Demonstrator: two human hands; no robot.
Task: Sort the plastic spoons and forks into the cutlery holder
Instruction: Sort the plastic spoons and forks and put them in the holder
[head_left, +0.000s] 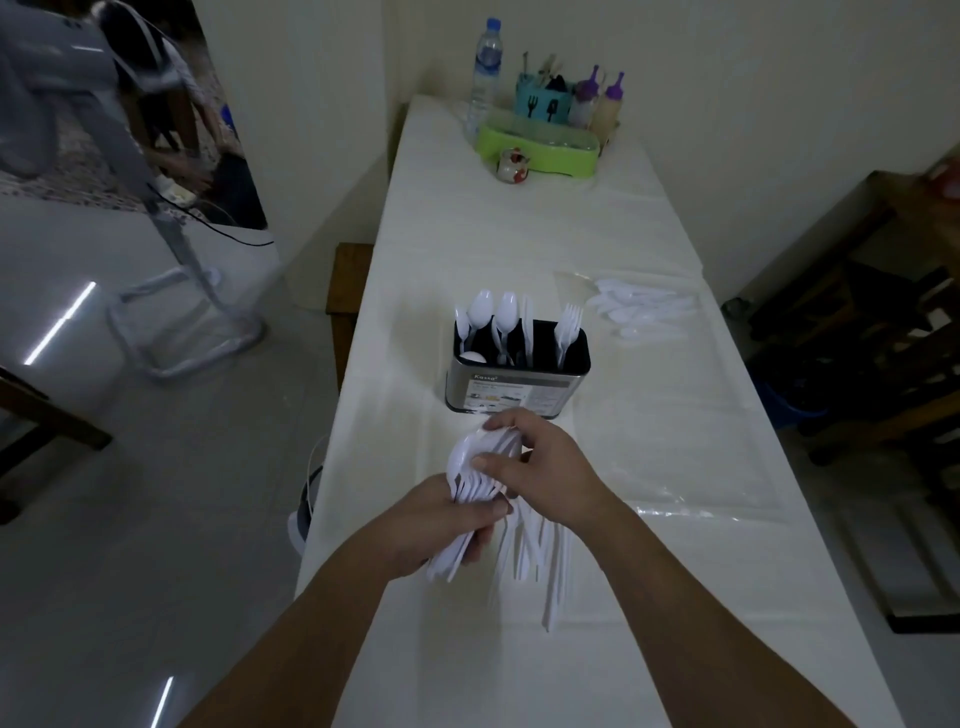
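Just in front of the cutlery holder (519, 382), the left hand (441, 525) grips a bundle of spoons (475, 475) while the right hand (540, 462) pinches their bowls; better to square them before dropping them beside the spoons already standing left of the forks (568, 325).

At the far end of the long white-covered table (519, 249), near the wall, a clear water bottle with a blue cap (485, 73) stands beside a lime-green tray (540, 150). A teal utensil caddy (543, 98) and two purple-capped squeeze bottles (602, 101) stand just behind the tray. A small red-and-white jar (513, 165) sits at the tray's front. A clear plastic bag (691, 501) lies by the table's right edge. A fan stand (182, 317) stands on the glossy floor to the left, and dark wooden furniture (883, 332) fills the right.
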